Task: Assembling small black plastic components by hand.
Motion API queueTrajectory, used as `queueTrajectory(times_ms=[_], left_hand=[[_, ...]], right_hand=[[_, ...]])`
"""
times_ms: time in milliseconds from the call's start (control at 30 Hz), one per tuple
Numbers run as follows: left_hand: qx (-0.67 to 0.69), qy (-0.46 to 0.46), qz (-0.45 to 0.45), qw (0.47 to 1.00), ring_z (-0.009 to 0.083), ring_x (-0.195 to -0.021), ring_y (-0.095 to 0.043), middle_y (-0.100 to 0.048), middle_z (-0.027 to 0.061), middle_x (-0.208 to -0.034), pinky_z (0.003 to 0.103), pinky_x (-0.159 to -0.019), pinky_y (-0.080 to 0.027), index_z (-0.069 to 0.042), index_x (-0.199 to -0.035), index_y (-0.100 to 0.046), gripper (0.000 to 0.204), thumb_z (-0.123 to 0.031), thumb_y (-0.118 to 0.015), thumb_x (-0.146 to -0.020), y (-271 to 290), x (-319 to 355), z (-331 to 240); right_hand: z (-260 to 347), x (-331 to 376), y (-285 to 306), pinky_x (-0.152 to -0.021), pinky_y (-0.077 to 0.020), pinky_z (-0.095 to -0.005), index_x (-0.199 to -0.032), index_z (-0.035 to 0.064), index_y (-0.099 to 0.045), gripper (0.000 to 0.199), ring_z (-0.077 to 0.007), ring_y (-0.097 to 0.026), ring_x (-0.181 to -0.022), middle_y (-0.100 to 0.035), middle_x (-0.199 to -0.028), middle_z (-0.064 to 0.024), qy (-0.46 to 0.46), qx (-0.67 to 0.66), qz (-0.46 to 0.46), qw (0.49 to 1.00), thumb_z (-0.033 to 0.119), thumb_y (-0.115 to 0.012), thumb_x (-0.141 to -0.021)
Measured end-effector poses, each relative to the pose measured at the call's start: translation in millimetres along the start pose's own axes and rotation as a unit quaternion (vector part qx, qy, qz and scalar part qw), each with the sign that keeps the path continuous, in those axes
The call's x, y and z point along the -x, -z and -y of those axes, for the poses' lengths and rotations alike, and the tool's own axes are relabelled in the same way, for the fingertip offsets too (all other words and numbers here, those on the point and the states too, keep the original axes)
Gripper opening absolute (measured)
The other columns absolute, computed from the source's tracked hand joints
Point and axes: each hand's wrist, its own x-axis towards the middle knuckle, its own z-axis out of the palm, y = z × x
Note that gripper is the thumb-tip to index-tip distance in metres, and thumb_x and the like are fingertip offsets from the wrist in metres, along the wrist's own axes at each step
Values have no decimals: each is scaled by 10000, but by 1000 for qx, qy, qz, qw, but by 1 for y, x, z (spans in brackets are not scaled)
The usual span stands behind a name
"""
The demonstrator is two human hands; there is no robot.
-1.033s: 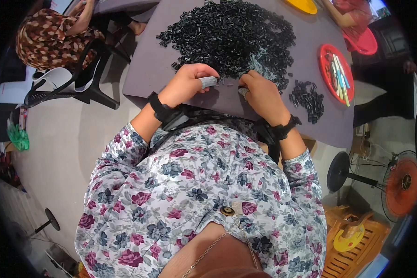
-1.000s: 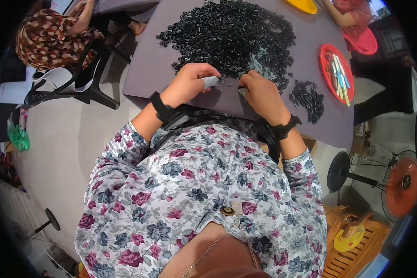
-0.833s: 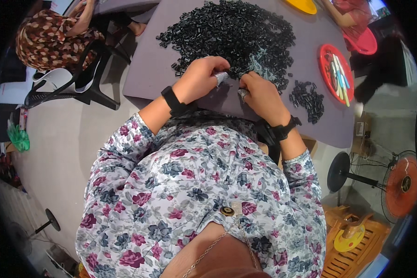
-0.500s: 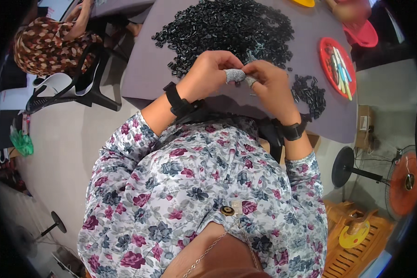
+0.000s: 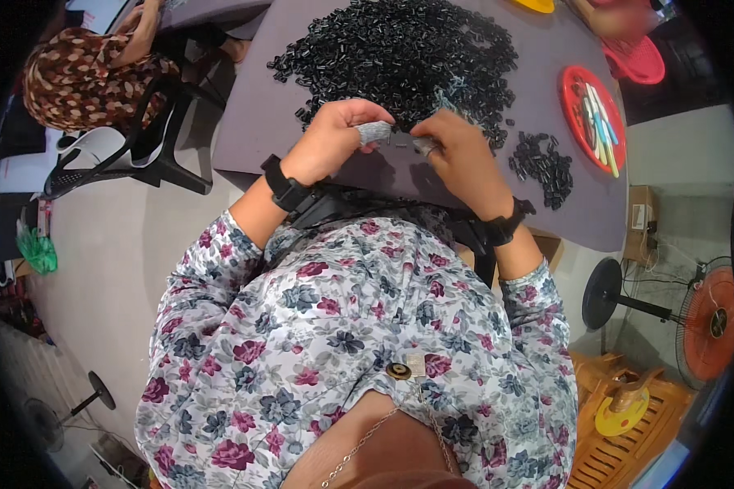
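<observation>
Together, the 2 hands meet above the near edge of the grey-purple table [image 5: 253,122], just short of the large heap of small black plastic pieces [image 5: 400,53]. The left hand [image 5: 334,138] is curled, its grey-taped thumb [image 5: 373,132] pinching a tiny dark piece [image 5: 400,144] that spans the gap to the right hand [image 5: 457,155], whose fingertips also grip it. A smaller pile of black pieces [image 5: 542,163] lies just right of the right hand. Further right sits a round red plastic tray [image 5: 575,114] holding pale stick-shaped items. Beyond the table's right edge, a small brown cardboard box [image 5: 640,212] sits on the floor.
</observation>
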Motion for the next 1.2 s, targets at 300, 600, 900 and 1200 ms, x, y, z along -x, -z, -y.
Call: queueTrajectory(times_ms=[300, 600, 900, 1200], left_hand=[[136, 78, 10, 988, 87, -796, -656, -736, 51, -1024, 234, -746, -560, -24, -1159, -696, 179, -116, -663, -1010, 18, 7, 11], [110, 59, 38, 991, 72, -783, -648, -730, 34, -1010, 232, -743, -554, -30, -1130, -694, 157, -23, -606, -1000, 5, 6, 12], [34, 20, 42, 998, 64, -766, -627, -711, 16, -958, 226, -712, -529, -14, -1125, -699, 173, 21, -605, -984, -7, -2, 7], [45, 11, 57, 997, 69, -784, -627, -711, 5, -952, 235, -729, -527, -12, -1119, -710, 178, 26, -597, -988, -8, -1, 5]], right_hand=[[-16, -20, -33, -749, -516, -450, -932, 27, -622, 185, -371, -648, -881, -594, -957, -133, 17, 140, 100, 985, -21, -675, -761], [6, -13, -3, -736, -528, -410, -977, -23, -615, 206, -337, -682, -823, -671, -912, -173, -102, -132, 101, 981, 20, -698, -793], [1, -9, -10, -679, -512, -304, -961, -17, -640, 185, -144, -642, -734, -676, -820, -88, -130, -242, 36, 961, -10, -675, -780], [-2, -9, -3, -711, -487, -221, -1002, -25, -636, 229, -65, -606, -819, -651, -904, -4, -170, -277, 94, 941, -113, -577, -799]])
